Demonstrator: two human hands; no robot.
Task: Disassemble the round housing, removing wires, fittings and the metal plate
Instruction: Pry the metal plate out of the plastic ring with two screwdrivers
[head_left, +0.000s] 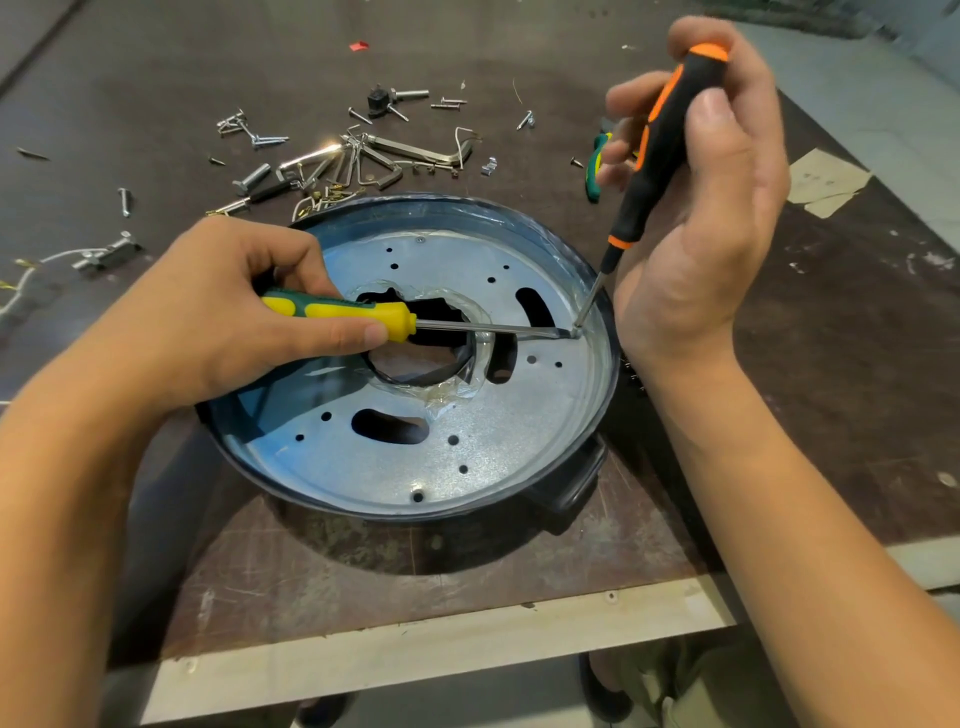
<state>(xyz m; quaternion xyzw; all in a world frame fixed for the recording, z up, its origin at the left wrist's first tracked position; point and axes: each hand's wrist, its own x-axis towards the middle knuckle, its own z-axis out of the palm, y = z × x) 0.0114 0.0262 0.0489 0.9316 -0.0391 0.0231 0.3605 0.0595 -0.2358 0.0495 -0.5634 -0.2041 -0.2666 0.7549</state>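
The round dark housing (582, 483) lies open-side up on the table, with the round metal plate (498, 431) seated inside it. My left hand (218, 312) grips a yellow-and-green screwdriver (353, 314) laid nearly flat across the plate's centre hole. My right hand (696, 208) holds a black-and-orange screwdriver (660, 150) almost upright. Both tips meet at one spot near the plate's right rim, beside a long slot. Clear tape rings the centre hole.
Behind the housing lie several loose screws, bolts and metal brackets (374, 156), a small black fitting (379, 101) and a white wire with clamp (98, 254) at the left. A green-handled tool (595, 166) sits behind my right hand. The table's pale front edge (415, 644) is near me.
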